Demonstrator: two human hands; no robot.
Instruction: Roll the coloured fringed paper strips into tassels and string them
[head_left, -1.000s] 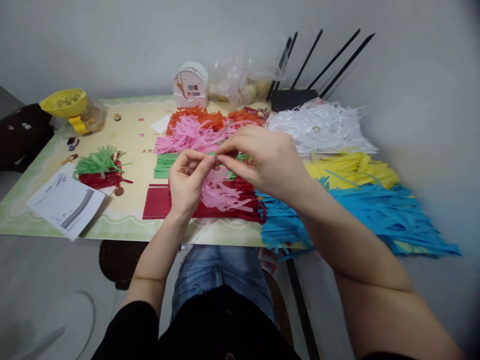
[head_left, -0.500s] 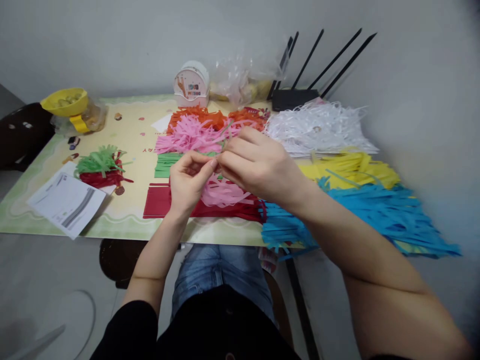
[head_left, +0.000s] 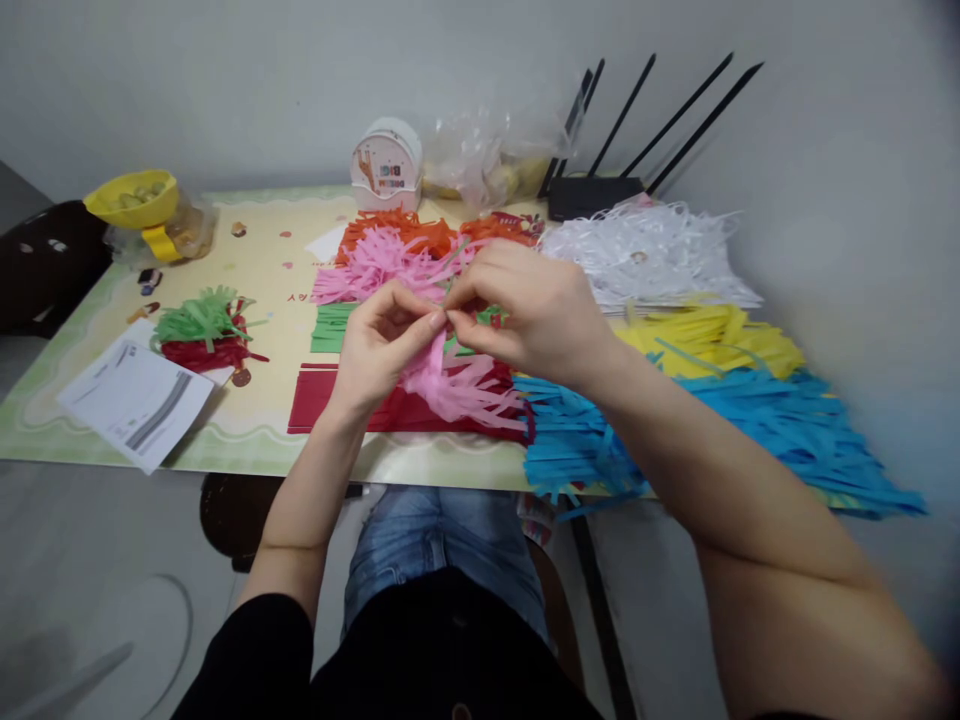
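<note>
Pinching pink fringe between both hands.

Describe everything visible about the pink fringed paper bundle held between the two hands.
The pink fringed paper bundle looks like thin soft paper cut into many narrow strips. Its top is gathered and pinched between the fingertips of the left hand and right hand; the loose strips fan downward and rightward over the dark red fringed paper sheet.

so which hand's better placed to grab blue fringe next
Likely right: the right hand sits nearer the blue fringe pile, forearm over it; the left hand is farther, both pinching the pink fringe bundle.
</note>
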